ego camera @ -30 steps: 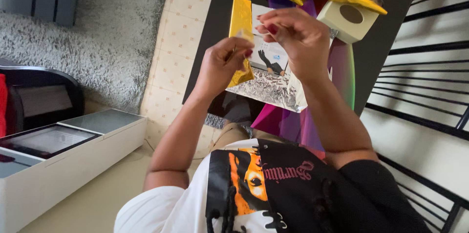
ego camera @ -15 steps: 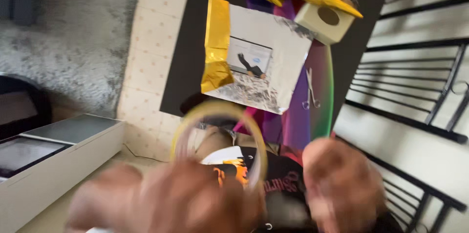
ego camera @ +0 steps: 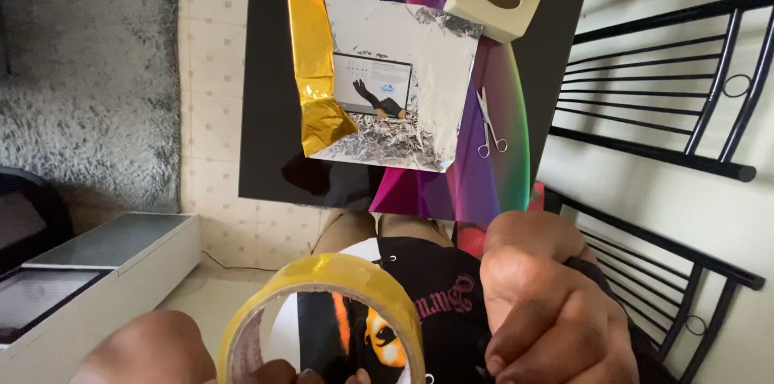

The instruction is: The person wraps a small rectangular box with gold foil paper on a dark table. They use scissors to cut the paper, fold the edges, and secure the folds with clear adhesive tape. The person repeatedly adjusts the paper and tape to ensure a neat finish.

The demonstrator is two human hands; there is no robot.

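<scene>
Tape roll (yellowish) gripped by left hand; right hand fisted beside it.

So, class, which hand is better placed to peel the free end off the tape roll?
Probably the right hand: it sits curled beside the yellow tape roll, apart from it and seemingly holding nothing. The left hand grips the roll from below, so it is occupied steadying it.

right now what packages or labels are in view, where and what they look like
Flat package: on the black table, half wrapped in silver and gold foil, pale picture label showing.
White box: table's far edge, cube with a round hole.
Tape roll: yellowish ring, close to camera, at the left hand.
</scene>
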